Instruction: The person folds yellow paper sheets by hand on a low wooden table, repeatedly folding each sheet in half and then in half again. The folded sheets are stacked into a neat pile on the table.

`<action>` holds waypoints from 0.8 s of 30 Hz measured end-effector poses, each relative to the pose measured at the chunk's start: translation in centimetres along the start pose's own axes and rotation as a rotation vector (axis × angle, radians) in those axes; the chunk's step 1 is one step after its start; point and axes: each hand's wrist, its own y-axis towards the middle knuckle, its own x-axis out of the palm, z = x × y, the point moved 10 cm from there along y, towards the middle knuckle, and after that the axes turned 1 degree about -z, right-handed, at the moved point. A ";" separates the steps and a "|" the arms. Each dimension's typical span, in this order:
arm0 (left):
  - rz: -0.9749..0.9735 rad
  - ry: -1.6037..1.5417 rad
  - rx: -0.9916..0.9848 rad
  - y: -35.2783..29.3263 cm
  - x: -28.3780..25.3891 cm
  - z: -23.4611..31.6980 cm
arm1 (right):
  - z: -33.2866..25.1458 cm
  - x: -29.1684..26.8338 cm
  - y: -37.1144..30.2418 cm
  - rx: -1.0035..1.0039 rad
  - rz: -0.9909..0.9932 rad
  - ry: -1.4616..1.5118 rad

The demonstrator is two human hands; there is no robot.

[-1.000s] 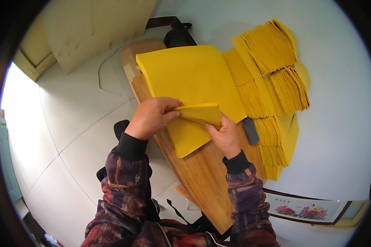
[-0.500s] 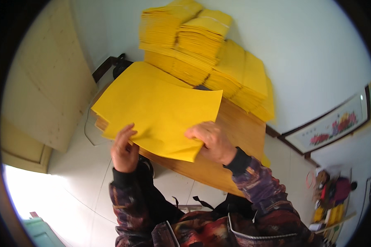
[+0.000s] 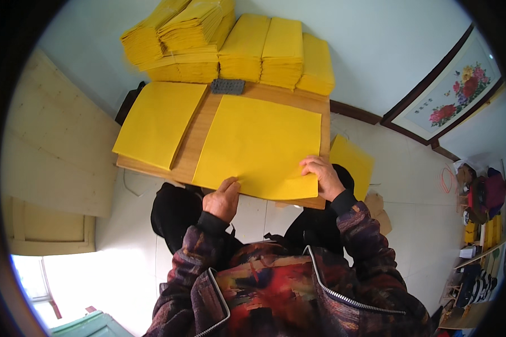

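A large yellow sheet, paper or felt by its look (image 3: 258,143), lies over the right part of the wooden table, its near edge at the table's front. My left hand (image 3: 222,200) pinches that near edge left of its middle, fingers curled. At the near right corner my right hand (image 3: 324,175) grips the sheet, fingers on top and the thumb side partly hidden. Left of it, a flat pile of similar yellow sheets (image 3: 160,121) reaches the table's left end. Behind the sheet sits a small dark grey textured block (image 3: 227,86).
Tied bundles of folded yellow sheets (image 3: 261,50) line the table's back against the wall. The wooden table (image 3: 201,126) shows between pile and sheet. Another yellow piece (image 3: 354,163) hangs low beyond the right end. A framed flower picture (image 3: 450,95) leans at the right wall.
Both hands have carried the yellow sheet from over the left pile to the right, and it now lies flatter on the table. The view has turned, uncovering the pile and the grey block.
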 end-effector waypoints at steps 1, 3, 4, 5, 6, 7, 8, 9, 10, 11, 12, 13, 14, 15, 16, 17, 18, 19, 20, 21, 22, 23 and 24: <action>-0.011 0.016 0.020 0.0 -0.1 0.4 | -0.4 -0.3 -0.2 -0.042 0.018 -0.030; -0.049 0.043 0.041 -0.1 0.0 0.9 | -0.1 -0.4 -0.3 -0.029 0.033 -0.004; -0.078 0.049 0.043 -0.2 0.2 1.0 | 0.0 -0.4 -0.4 -0.025 0.028 -0.009; -0.079 0.048 0.056 -0.2 0.0 1.3 | 0.2 -0.4 -0.6 -0.016 0.026 -0.015; -0.100 0.048 0.046 -0.1 0.1 1.3 | 0.2 -0.6 -0.6 -0.033 0.049 -0.025; -0.085 0.076 0.059 0.0 -0.2 1.5 | 0.3 -0.5 -0.8 -0.033 0.040 -0.057; -0.089 0.099 0.063 0.1 -0.3 1.6 | 0.3 -0.5 -1.0 -0.042 0.036 -0.105; -0.153 0.111 0.007 0.3 0.1 0.9 | 0.6 -0.5 -1.4 -0.015 0.025 -0.126; -0.137 0.172 0.018 0.4 -0.1 1.0 | 0.9 -0.5 -1.7 0.013 0.018 -0.150; -0.137 0.237 0.017 0.6 -0.2 0.8 | 1.1 -0.7 -2.1 0.029 0.014 -0.173; -0.098 0.287 0.048 0.8 -0.6 0.9 | 1.6 -1.2 -2.5 0.076 0.030 -0.192; -0.206 0.279 -0.015 0.9 0.4 -0.2 | 1.9 -1.9 -2.9 0.112 0.047 -0.209; -0.226 0.295 -0.051 1.0 0.5 -1.0 | 2.7 -2.3 -3.4 0.210 0.028 -0.230; -0.227 0.302 -0.073 1.1 0.6 -1.6 | 2.5 -3.5 -3.9 0.227 0.081 -0.273; -0.226 0.311 -0.095 1.2 0.7 -2.1 | 2.0 -4.4 -4.2 0.222 0.135 -0.219; -0.233 0.300 -0.112 1.3 1.0 -2.6 | 2.1 -4.9 -4.6 0.274 0.161 -0.168; -0.227 0.306 -0.108 1.3 1.2 -2.7 | 2.1 -5.2 -4.9 0.324 0.188 -0.117; -0.220 0.313 -0.105 1.3 1.3 -2.8 | 1.4 -5.1 -4.9 0.309 0.189 -0.090; -0.223 0.320 -0.119 1.3 1.4 -3.0 | 0.6 -4.7 -4.7 0.272 0.196 -0.068; -0.203 0.317 -0.099 1.2 1.3 -2.8 | 0.0 -3.7 -4.4 0.262 0.156 -0.081; -0.189 0.318 -0.101 1.1 1.3 -2.7 | -1.0 -2.9 -3.9 0.192 0.133 -0.090; -0.188 0.321 -0.119 1.0 1.0 -3.1 | -1.5 -2.3 -3.5 0.156 0.130 -0.136; -0.220 0.320 -0.131 0.7 0.9 -3.5 | -1.1 -2.1 -3.4 0.201 0.166 -0.130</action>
